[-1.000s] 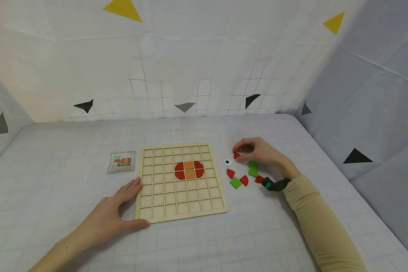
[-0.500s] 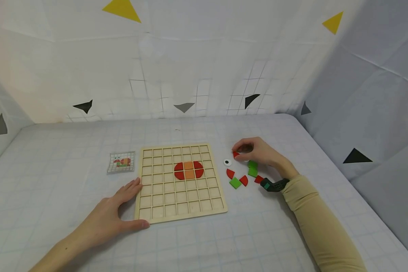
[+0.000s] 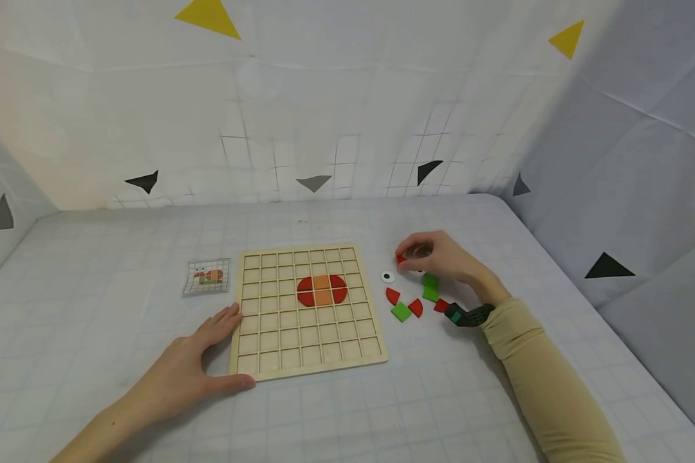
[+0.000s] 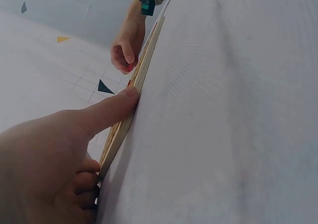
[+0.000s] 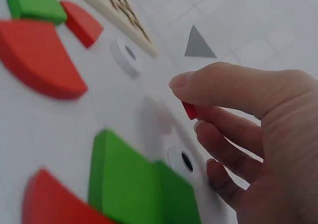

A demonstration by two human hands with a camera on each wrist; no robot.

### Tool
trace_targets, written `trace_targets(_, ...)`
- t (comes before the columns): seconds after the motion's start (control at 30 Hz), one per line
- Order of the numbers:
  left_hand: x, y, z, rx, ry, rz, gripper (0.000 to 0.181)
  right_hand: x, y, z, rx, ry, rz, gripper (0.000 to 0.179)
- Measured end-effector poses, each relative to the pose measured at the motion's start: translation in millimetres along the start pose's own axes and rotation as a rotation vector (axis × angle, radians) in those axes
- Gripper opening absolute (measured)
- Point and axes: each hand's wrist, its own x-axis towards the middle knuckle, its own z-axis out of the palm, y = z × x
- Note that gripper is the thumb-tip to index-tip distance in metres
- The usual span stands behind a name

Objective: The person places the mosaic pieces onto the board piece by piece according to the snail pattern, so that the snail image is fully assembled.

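In the head view, a square wooden grid board (image 3: 301, 341) lies on the table with two orange squares (image 3: 322, 289) and red quarter circles (image 3: 338, 296) forming an oval. My left hand (image 3: 182, 366) rests at its lower left corner, fingers along the left side, thumb (image 4: 112, 110) against the edge. Right of the board, my right hand (image 3: 440, 255) pinches a small red piece (image 5: 189, 110) between thumb and fingers, lifted off the table; its full shape is hidden. Below that hand lie green squares (image 5: 124, 179), red quarter circles (image 5: 42, 57) and two white eye discs (image 5: 126, 56).
A small picture card (image 3: 206, 277) with a coloured figure on a grid lies left of the board's upper corner. A white cloth wall (image 3: 347, 128) with black, grey and yellow triangles stands behind the table.
My right hand has risen slightly with the red piece, and an eye disc now shows beneath it. The left hand and the board have stayed in place.
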Motion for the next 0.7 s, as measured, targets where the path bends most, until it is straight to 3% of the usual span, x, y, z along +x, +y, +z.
trace_targets(0.33,-1.4,1.8,0.3,0.018,0.017,0.002,0.105,-0.9,-49,11,-0.011,-0.068,-0.213,0.022)
trace_targets(0.53,-1.0,1.7,1.0,0.02,0.023,0.01,0.104,-5.7,-73,23,-0.004,-0.106,-0.262,0.022)
trace_targets(0.7,-0.8,2.9,0.4,0.027,0.034,0.021,0.103,-8.0,-80,33,-0.007,-0.123,-0.287,0.021)
